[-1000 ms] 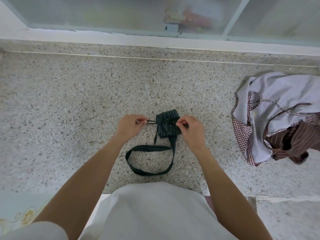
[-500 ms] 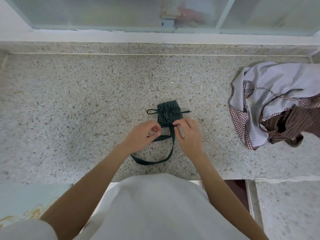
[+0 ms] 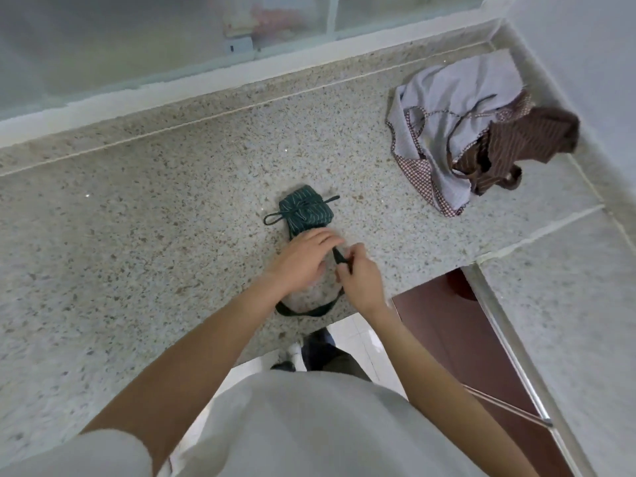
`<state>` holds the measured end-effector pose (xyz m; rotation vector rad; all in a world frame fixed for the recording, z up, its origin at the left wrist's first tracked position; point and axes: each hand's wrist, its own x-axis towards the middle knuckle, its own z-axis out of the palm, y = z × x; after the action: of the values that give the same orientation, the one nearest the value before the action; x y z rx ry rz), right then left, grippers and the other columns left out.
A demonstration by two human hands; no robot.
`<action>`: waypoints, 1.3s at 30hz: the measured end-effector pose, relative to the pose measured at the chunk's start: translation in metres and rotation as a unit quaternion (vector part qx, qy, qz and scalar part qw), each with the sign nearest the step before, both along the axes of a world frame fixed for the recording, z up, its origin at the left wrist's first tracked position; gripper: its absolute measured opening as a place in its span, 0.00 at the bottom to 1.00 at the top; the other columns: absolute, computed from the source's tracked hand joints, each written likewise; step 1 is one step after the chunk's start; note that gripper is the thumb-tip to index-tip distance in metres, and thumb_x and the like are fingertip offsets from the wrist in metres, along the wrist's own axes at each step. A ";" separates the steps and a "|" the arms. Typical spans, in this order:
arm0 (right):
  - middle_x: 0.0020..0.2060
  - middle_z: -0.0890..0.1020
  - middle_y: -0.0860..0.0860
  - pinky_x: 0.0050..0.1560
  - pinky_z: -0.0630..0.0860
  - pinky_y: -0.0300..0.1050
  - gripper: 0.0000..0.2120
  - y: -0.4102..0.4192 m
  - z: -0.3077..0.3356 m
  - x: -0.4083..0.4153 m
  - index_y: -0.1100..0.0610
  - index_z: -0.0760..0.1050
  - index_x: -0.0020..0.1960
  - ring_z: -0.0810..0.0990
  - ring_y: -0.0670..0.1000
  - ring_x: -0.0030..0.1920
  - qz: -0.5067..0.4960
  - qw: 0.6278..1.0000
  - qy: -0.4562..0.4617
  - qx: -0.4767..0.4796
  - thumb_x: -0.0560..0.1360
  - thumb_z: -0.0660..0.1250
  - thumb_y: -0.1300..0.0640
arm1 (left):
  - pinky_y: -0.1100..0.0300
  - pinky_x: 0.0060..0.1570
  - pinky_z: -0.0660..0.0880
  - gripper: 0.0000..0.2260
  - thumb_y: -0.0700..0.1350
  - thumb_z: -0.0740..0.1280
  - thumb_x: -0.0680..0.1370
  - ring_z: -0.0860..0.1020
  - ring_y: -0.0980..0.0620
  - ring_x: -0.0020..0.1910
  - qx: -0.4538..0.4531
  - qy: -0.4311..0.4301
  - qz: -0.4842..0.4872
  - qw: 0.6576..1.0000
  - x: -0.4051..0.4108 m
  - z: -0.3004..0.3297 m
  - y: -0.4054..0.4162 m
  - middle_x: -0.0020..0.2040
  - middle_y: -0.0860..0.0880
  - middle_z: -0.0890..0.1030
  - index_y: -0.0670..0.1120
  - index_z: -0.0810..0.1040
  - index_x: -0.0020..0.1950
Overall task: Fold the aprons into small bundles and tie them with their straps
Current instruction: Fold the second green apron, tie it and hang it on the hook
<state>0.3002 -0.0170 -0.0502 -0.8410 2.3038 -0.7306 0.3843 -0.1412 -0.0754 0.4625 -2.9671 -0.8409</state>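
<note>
A small dark green striped apron bundle (image 3: 307,211) lies on the speckled stone counter (image 3: 137,218), a thin strap tied around it in a bow. Its wide neck loop (image 3: 303,309) trails toward the counter's front edge. My right hand (image 3: 359,278) pinches this wide strap just below the bundle. My left hand (image 3: 303,259) lies over the strap beside it, fingers reaching toward the right hand; what its fingertips hold is hidden.
A loose heap of a lilac-grey apron (image 3: 454,108) with checked trim and a brown striped apron (image 3: 516,146) sits at the back right. A frosted window (image 3: 137,46) runs along the back. The counter turns a corner at right, above a dark red cabinet (image 3: 457,339).
Both hands left the tied thin straps, dropped to the wide neck loop and now gather it close together. The view has swung to the right.
</note>
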 end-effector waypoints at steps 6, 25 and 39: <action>0.38 0.77 0.49 0.37 0.67 0.45 0.15 0.045 0.031 -0.008 0.56 0.68 0.58 0.75 0.53 0.38 -0.123 0.990 0.069 0.021 0.73 0.66 0.57 | 0.57 0.43 0.70 0.11 0.39 0.60 0.78 0.77 0.49 0.49 0.033 0.029 0.054 0.998 -0.025 0.011 0.000 0.55 0.50 0.76 0.48 0.74 0.59; 0.34 0.77 0.55 0.46 0.72 0.46 0.07 0.197 0.205 -0.099 0.59 0.75 0.41 0.77 0.51 0.38 -0.113 0.945 -0.056 -0.302 0.75 0.68 0.56 | 0.57 0.46 0.75 0.07 0.43 0.66 0.77 0.77 0.51 0.42 0.307 0.118 -0.173 0.928 -0.142 0.201 0.133 0.44 0.48 0.78 0.56 0.75 0.49; 0.35 0.80 0.57 0.40 0.73 0.57 0.08 0.372 0.277 -0.204 0.50 0.60 0.42 0.77 0.60 0.36 -0.191 0.905 0.325 -0.198 0.71 0.60 0.58 | 0.69 0.45 0.74 0.09 0.37 0.69 0.74 0.77 0.61 0.40 0.240 0.284 -0.226 0.900 -0.271 0.271 0.328 0.43 0.56 0.79 0.51 0.76 0.48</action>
<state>0.0963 0.3551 0.2269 -0.9144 3.0288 -1.2773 0.1130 0.1873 0.1958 -0.4382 -2.3175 -1.4539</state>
